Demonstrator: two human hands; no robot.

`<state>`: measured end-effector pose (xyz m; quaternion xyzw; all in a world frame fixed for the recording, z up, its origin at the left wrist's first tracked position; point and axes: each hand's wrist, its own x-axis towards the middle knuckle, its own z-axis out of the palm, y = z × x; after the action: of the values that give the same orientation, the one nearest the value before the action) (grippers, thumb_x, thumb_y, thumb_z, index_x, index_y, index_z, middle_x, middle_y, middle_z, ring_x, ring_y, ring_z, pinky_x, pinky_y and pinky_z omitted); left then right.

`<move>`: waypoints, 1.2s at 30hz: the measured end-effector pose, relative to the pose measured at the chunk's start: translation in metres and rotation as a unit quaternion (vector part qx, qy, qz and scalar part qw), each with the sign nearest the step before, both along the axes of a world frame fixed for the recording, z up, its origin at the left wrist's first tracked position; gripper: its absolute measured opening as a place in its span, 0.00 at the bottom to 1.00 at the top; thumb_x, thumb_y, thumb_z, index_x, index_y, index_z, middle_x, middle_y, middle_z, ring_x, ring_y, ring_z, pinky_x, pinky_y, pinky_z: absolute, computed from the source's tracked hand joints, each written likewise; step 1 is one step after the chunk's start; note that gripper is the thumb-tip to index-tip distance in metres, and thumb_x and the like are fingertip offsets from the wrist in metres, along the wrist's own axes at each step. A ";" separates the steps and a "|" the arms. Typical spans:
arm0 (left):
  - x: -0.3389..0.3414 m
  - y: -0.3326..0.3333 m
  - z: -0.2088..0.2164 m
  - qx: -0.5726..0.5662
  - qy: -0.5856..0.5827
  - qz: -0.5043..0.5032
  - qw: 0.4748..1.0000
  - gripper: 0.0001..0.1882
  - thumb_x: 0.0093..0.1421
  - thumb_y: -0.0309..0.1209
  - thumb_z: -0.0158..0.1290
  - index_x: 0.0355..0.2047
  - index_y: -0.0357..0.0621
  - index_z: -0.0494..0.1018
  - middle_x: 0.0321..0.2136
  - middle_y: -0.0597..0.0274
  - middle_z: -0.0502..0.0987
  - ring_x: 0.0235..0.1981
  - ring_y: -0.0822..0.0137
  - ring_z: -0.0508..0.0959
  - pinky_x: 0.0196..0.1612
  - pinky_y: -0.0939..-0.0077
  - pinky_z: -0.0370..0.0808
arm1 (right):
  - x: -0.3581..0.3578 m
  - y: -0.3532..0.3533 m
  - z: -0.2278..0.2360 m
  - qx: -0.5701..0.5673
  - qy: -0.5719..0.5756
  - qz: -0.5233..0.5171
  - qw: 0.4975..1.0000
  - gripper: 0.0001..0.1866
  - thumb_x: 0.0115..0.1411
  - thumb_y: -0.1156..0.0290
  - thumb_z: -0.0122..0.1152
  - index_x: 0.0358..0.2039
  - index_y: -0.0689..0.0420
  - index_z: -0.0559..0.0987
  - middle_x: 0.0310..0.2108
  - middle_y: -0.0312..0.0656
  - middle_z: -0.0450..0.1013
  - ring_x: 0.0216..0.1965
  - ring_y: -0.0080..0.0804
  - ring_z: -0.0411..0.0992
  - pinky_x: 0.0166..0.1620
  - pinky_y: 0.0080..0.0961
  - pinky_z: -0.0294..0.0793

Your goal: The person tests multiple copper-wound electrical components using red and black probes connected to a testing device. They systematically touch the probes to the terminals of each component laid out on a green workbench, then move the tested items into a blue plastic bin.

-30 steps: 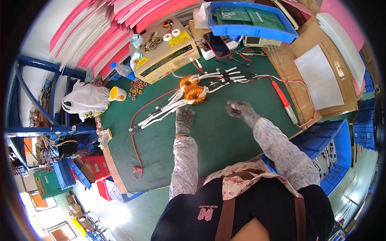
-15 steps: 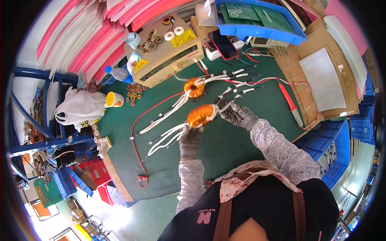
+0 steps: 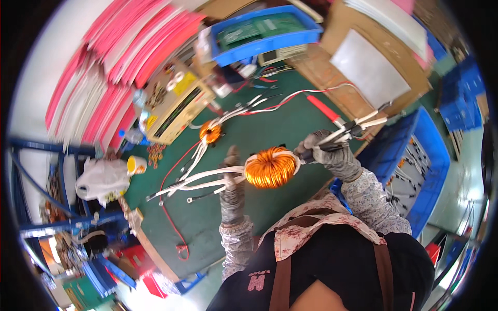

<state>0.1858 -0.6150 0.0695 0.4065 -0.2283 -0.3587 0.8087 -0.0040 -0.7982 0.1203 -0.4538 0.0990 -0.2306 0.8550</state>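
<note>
A toroidal coil (image 3: 271,167) wound in copper-orange wire is held up over the green mat, between my gloved hands. My right hand (image 3: 334,157) is closed round the bundle of leads at the coil's right side; their white and black ends stick out past it. At the other side, white leads (image 3: 212,173) with metal lugs run across my left hand (image 3: 232,184), whose fingers are partly hidden by them and seem to pinch them. A second orange coil (image 3: 210,132) with white leads lies farther back on the mat.
A beige bench instrument (image 3: 179,111) stands at the back left, a blue tray (image 3: 267,39) of green circuit boards behind. A red probe (image 3: 324,109) lies at the right. Beside my right arm is a blue crate (image 3: 433,171) holding coils with leads. A white bag (image 3: 104,179) and cup (image 3: 136,165) sit left.
The coil has been lifted off the mat and moved right, toward the blue crate. My right hand now grips its bundled leads; my left has shifted from the coil's body to the leads. The view has turned right.
</note>
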 end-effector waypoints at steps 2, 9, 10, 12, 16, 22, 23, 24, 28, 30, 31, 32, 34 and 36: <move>-0.015 -0.030 0.009 -0.024 -0.029 -0.025 0.999 0.31 0.57 0.47 0.46 0.56 0.43 0.55 0.59 0.56 0.52 0.60 0.57 0.52 0.59 0.57 0.55 | -0.024 -0.002 -0.006 0.026 0.036 -0.117 0.992 0.11 0.53 0.69 0.60 0.36 0.58 0.74 0.35 0.43 0.73 0.35 0.29 0.72 0.37 0.22 0.74; -0.074 -0.124 0.074 0.006 -0.222 -0.071 0.972 0.20 0.57 0.38 0.48 0.47 0.41 0.64 0.48 0.49 0.66 0.42 0.57 0.74 0.40 0.65 0.75 | -0.130 -0.036 -0.041 0.029 0.011 -0.319 0.947 0.16 0.49 0.66 0.64 0.35 0.62 0.75 0.30 0.42 0.74 0.29 0.27 0.74 0.30 0.19 0.75; -0.095 -0.143 0.077 0.038 -0.287 -0.123 0.949 0.18 0.57 0.39 0.48 0.45 0.41 0.66 0.44 0.51 0.69 0.36 0.61 0.74 0.35 0.69 0.75 | -0.144 -0.039 -0.044 0.020 -0.006 -0.354 0.935 0.15 0.48 0.67 0.65 0.33 0.62 0.75 0.26 0.39 0.74 0.26 0.26 0.73 0.28 0.18 0.74; -0.161 -0.179 0.088 0.046 -0.334 -0.204 0.919 0.15 0.58 0.39 0.47 0.39 0.40 0.68 0.32 0.58 0.72 0.25 0.72 0.71 0.24 0.78 0.69 | -0.169 -0.051 -0.070 0.120 -0.136 -0.382 0.906 0.10 0.50 0.72 0.61 0.33 0.59 0.73 0.26 0.38 0.70 0.30 0.25 0.69 0.32 0.19 0.71; -0.270 -0.219 0.064 0.122 -0.489 -0.286 0.815 0.13 0.59 0.33 0.46 0.41 0.38 0.67 0.33 0.60 0.73 0.33 0.71 0.73 0.35 0.81 0.71 | -0.204 -0.053 -0.052 0.049 -0.048 -0.542 0.838 0.30 0.43 0.62 0.65 0.44 0.58 0.62 0.35 0.41 0.63 0.36 0.31 0.65 0.39 0.27 0.68; -0.392 -0.221 0.019 0.074 -0.307 -0.577 0.753 0.24 0.56 0.34 0.51 0.51 0.38 0.60 0.45 0.54 0.68 0.46 0.64 0.70 0.48 0.70 0.68 | -0.335 -0.056 -0.007 -0.204 0.416 -0.523 0.715 0.38 0.41 0.63 0.67 0.49 0.63 0.60 0.36 0.48 0.67 0.38 0.38 0.68 0.41 0.30 0.69; -0.406 -0.215 0.014 0.072 -0.385 -0.573 0.720 0.25 0.55 0.34 0.51 0.52 0.38 0.59 0.46 0.53 0.67 0.47 0.62 0.70 0.49 0.67 0.68 | -0.356 -0.056 -0.002 -0.207 0.470 -0.475 0.715 0.37 0.40 0.65 0.67 0.49 0.64 0.61 0.36 0.50 0.69 0.38 0.41 0.69 0.41 0.31 0.69; -0.416 -0.214 0.010 0.043 -0.484 -0.541 0.687 0.26 0.55 0.34 0.51 0.52 0.38 0.59 0.47 0.52 0.67 0.48 0.60 0.69 0.50 0.66 0.67 | -0.375 -0.062 -0.007 -0.221 0.525 -0.412 0.711 0.36 0.40 0.66 0.66 0.49 0.63 0.61 0.36 0.51 0.70 0.38 0.42 0.70 0.42 0.32 0.69; -0.443 -0.205 -0.005 -0.092 -0.764 -0.329 0.547 0.25 0.55 0.32 0.51 0.52 0.39 0.61 0.46 0.50 0.68 0.48 0.54 0.69 0.51 0.66 0.66 | -0.449 -0.067 -0.080 -0.286 0.666 -0.294 0.623 0.30 0.42 0.70 0.63 0.47 0.59 0.65 0.34 0.50 0.72 0.37 0.44 0.71 0.41 0.34 0.69; -0.419 -0.195 -0.036 0.010 -0.662 -0.443 0.605 0.21 0.55 0.31 0.51 0.49 0.39 0.64 0.44 0.51 0.70 0.47 0.56 0.71 0.50 0.68 0.66 | -0.472 -0.062 -0.141 -0.347 0.720 -0.242 0.550 0.25 0.44 0.72 0.59 0.46 0.56 0.67 0.33 0.49 0.72 0.37 0.41 0.72 0.41 0.33 0.69; -0.412 -0.190 -0.046 0.064 -0.601 -0.489 0.629 0.20 0.55 0.31 0.51 0.48 0.39 0.66 0.43 0.51 0.71 0.46 0.57 0.71 0.50 0.69 0.67 | -0.481 -0.060 -0.164 -0.383 0.750 -0.184 0.506 0.23 0.46 0.73 0.57 0.46 0.55 0.68 0.35 0.48 0.72 0.38 0.40 0.71 0.41 0.33 0.69; -0.415 -0.188 -0.047 0.079 -0.591 -0.491 0.635 0.18 0.55 0.30 0.51 0.46 0.38 0.67 0.42 0.51 0.72 0.45 0.57 0.72 0.49 0.69 0.67 | -0.492 -0.059 -0.186 -0.371 0.769 -0.181 0.488 0.21 0.47 0.72 0.56 0.45 0.54 0.68 0.35 0.47 0.72 0.38 0.39 0.71 0.42 0.33 0.68; -0.419 -0.181 -0.036 0.119 -0.574 -0.491 0.645 0.14 0.55 0.28 0.51 0.42 0.38 0.70 0.39 0.52 0.73 0.43 0.57 0.72 0.47 0.69 0.68 | -0.501 -0.058 -0.221 -0.349 0.798 -0.174 0.459 0.19 0.50 0.71 0.54 0.44 0.53 0.69 0.35 0.46 0.72 0.39 0.37 0.71 0.42 0.33 0.68; -0.422 -0.178 -0.034 0.142 -0.548 -0.494 0.660 0.13 0.55 0.28 0.51 0.41 0.38 0.70 0.38 0.51 0.73 0.42 0.57 0.73 0.46 0.69 0.68 | -0.494 -0.067 -0.254 -0.334 0.799 -0.156 0.476 0.20 0.49 0.69 0.54 0.45 0.52 0.68 0.39 0.45 0.70 0.41 0.39 0.69 0.44 0.35 0.65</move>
<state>-0.2361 -0.7932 0.0353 0.4670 -0.7439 -0.4453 0.1739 -0.4984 -0.8648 -0.1336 -0.6704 0.7236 0.0861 0.1399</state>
